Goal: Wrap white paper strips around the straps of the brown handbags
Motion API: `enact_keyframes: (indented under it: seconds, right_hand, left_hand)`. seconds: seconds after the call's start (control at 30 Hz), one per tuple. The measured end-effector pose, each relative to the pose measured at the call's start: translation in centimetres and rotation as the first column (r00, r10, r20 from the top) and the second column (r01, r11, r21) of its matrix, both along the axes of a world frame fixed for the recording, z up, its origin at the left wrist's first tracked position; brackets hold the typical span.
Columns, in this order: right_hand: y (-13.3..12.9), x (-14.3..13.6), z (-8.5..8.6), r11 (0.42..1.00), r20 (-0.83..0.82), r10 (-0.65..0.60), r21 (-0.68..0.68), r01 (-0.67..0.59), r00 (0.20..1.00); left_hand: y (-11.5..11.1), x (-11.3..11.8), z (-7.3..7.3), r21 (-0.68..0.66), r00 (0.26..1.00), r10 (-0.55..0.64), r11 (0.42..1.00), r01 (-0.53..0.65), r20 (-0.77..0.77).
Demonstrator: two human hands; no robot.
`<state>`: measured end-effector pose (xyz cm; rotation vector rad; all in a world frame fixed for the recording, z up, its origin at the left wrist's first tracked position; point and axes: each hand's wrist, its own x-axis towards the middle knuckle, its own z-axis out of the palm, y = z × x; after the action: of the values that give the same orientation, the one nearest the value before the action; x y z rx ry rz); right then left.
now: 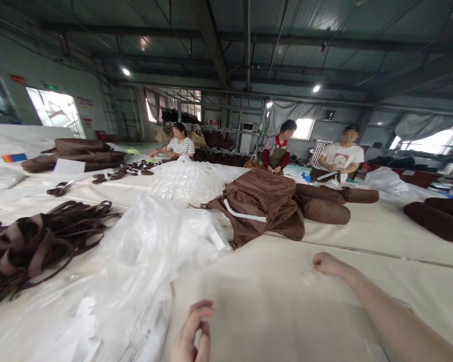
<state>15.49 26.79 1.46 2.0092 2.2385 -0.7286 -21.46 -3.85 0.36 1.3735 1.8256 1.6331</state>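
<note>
My left hand [197, 329] is raised over the pale table [264, 296] near the bottom centre, its fingers curved and apart, with nothing between them. To its left lies crumpled clear plastic [151, 241]. On the right my right hand [325, 264] is closed at the fingertips on a small translucent piece of plastic [308, 275], just above the tabletop. Beyond both hands rests a brown bag [262, 198] with a white strip [243, 213] across it.
Brown straps [41, 241] are heaped at the left. Rolled brown pieces [326, 210] lie behind the bag, and more brown items [438, 216] at the far right. Three people stand across the table. Stacked brown bags [83, 155] are at the back left.
</note>
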Motion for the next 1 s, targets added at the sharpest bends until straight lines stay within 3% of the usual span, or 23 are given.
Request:
enact_keyframes:
  seconds: [0.1,0.17,0.27,0.4,0.53,0.63,0.73,0.87,1.0]
  right_hand:
    - [0.3,-1.4,1.1,0.998,-0.079,0.069,0.018,-0.068,0.995]
    - [0.2,-2.2,1.6,0.997,-0.074,0.074,0.031,-0.072,0.994]
    - [-1.1,-3.2,1.6,0.996,-0.056,0.082,0.045,-0.079,0.995]
    - [-4.9,-4.9,-0.5,0.987,-0.088,0.157,-0.027,-0.160,0.984]
    - [-7.8,-6.1,-2.6,0.972,-0.104,0.183,-0.131,-0.196,0.978]
    - [-8.5,-6.6,-2.4,0.959,-0.103,0.192,-0.190,-0.209,0.976]
    - [-9.1,-7.8,-1.0,0.953,-0.119,0.252,-0.145,-0.268,0.960]
    - [-11.1,-11.7,0.6,0.921,-0.165,0.364,-0.082,-0.380,0.917]
    - [-14.1,-16.3,0.8,0.837,-0.200,0.537,0.004,-0.548,0.819]
  left_hand:
    - [2.5,1.8,2.6,-0.019,0.969,-0.246,0.969,0.246,-0.012]
    - [4.7,2.7,2.8,-0.057,0.940,-0.342,0.938,0.342,0.015]
    - [7.6,3.7,0.5,-0.131,0.911,-0.374,0.908,0.398,0.171]
    - [9.5,3.7,-4.0,-0.231,0.777,-0.379,0.807,0.544,0.503]
    - [9.9,2.8,-5.5,-0.196,0.668,-0.377,0.761,0.618,0.641]
    - [9.8,2.6,-5.3,-0.188,0.656,-0.384,0.755,0.629,0.650]
    - [9.4,2.8,-5.0,-0.206,0.681,-0.420,0.741,0.639,0.600]
    - [8.8,3.0,-4.8,-0.221,0.758,-0.490,0.757,0.615,0.431]
    - [8.5,2.9,-4.7,-0.198,0.750,-0.587,0.732,0.652,0.304]
